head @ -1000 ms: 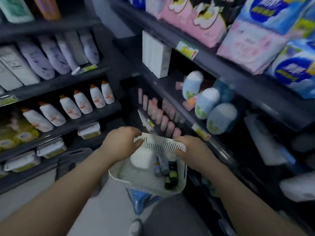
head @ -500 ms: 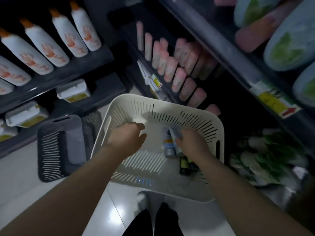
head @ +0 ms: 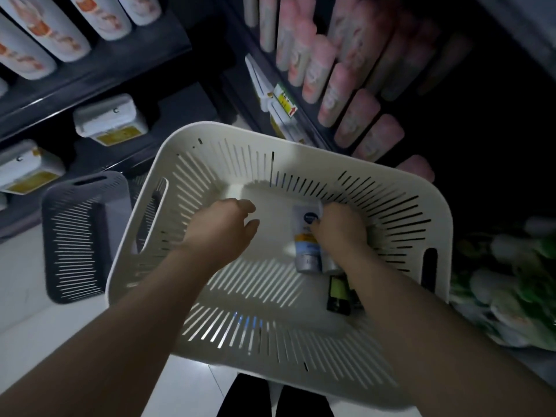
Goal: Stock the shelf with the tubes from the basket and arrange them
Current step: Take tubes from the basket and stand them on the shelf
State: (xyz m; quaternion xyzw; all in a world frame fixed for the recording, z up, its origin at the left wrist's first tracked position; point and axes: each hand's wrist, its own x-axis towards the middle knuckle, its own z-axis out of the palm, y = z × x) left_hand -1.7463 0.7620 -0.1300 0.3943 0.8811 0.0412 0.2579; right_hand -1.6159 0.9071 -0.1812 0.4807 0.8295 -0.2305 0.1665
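In the cream basket we count three tubes for certain: a white tube with a blue mark, a second pale tube touching its right side, and a dark tube with a green label, nearer us. All lie by the basket's right wall. Our right hand curls its fingers over the white tube's far end, gripping it. Our left hand hangs over the middle of the basket, fingers loosely bent, holding nothing we can see. Beyond the far right corner, pink tubes stand in rows on the shelf. One grey basket sits off the left edge.
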